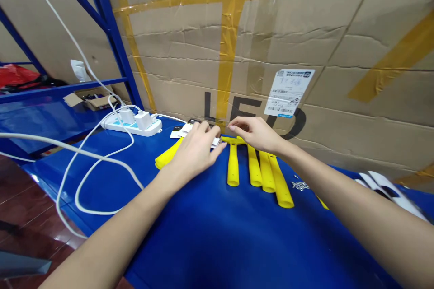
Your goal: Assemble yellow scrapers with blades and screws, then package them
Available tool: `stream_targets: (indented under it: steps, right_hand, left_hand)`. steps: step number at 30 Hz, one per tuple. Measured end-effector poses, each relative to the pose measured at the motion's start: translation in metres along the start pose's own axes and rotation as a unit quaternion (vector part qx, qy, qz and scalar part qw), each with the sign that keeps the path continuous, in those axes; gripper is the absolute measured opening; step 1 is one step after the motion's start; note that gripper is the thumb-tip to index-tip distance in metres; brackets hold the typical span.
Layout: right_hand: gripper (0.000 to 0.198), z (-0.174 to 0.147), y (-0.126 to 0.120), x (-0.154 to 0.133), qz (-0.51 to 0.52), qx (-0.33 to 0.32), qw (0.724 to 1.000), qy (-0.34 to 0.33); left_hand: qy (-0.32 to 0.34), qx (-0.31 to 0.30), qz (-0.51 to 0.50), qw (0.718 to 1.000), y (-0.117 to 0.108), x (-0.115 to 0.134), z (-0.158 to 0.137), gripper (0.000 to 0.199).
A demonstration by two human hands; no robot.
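Observation:
My left hand (pixel 197 146) is closed, fingers bent down over small white and black cards (pixel 176 132) at the foot of the carton. A small white piece (pixel 215 143) shows by its thumb and index finger; what the fingers grip is hidden. Beside it on the left lies a yellow piece (pixel 167 156), partly covered by the hand. My right hand (pixel 256 132) is above the yellow handles, thumb and fingertips close together; anything between them is too small to tell. Under it, a yellow T-shaped handle (pixel 233 167) lies left of several yellow tubular handles (pixel 284 189).
A large taped carton (pixel 183 54) stands along the back of the blue table (pixel 203 235). To the left are a white power strip (pixel 135 128) with plugs and looping white cables (pixel 101 158). Small screws (pixel 300 185) and white curved parts (pixel 386 185) lie to the right.

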State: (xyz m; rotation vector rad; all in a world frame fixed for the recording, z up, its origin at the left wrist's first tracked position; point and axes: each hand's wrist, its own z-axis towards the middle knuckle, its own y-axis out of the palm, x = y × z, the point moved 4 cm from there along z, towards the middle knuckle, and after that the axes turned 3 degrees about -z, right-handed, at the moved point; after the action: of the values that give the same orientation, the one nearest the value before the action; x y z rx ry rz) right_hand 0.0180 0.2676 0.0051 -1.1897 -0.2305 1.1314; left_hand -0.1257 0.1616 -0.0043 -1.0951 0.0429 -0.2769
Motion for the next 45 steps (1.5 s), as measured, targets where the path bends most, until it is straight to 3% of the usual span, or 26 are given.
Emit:
stream_targets:
  steps: [4, 8, 11, 16, 20, 22, 25, 31, 37, 45]
  right_hand:
    - [0.022, -0.041, -0.031, 0.008, -0.024, -0.042, 0.999, 0.016]
    - [0.020, -0.081, -0.054, 0.012, -0.058, -0.065, 0.995, 0.044]
    - [0.019, -0.107, -0.067, 0.012, -0.062, -0.074, 0.994, 0.053]
    - [0.020, -0.145, -0.085, 0.013, -0.044, -0.067, 0.994, 0.078]
    - [0.020, -0.171, -0.105, 0.022, -0.042, -0.042, 0.991, 0.117]
    - [0.021, -0.183, -0.115, 0.031, -0.056, -0.009, 0.985, 0.160]
    - [0.017, -0.205, -0.127, 0.048, -0.080, 0.060, 0.966, 0.239]
    - [0.011, -0.259, -0.132, 0.069, -0.124, 0.148, 0.925, 0.329]
    - [0.011, -0.279, -0.126, 0.072, -0.256, 0.031, 0.916, 0.309]
    - [0.019, -0.252, -0.124, 0.072, -0.295, -0.050, 0.896, 0.329]
  left_hand:
    - [0.054, -0.078, -0.065, 0.993, 0.029, 0.031, -0.006, 0.034]
    - [0.024, -0.126, -0.111, 0.985, 0.049, 0.037, 0.003, 0.041]
    - [-0.028, -0.160, -0.082, 0.983, 0.056, 0.035, 0.020, 0.041]
    - [-0.072, -0.164, -0.061, 0.982, 0.050, 0.043, 0.048, 0.055]
    - [-0.088, -0.105, -0.066, 0.988, 0.022, 0.061, 0.062, 0.051]
    - [-0.040, -0.068, -0.087, 0.993, 0.006, 0.081, 0.065, 0.046]
    - [0.084, -0.066, -0.160, 0.981, -0.008, 0.118, 0.063, 0.050]
    - [0.214, -0.153, -0.179, 0.948, 0.007, 0.172, 0.056, 0.055]
    - [0.225, -0.186, -0.139, 0.946, 0.027, 0.181, 0.060, 0.053]
    - [0.246, -0.226, -0.122, 0.935, 0.019, 0.180, 0.058, 0.047]
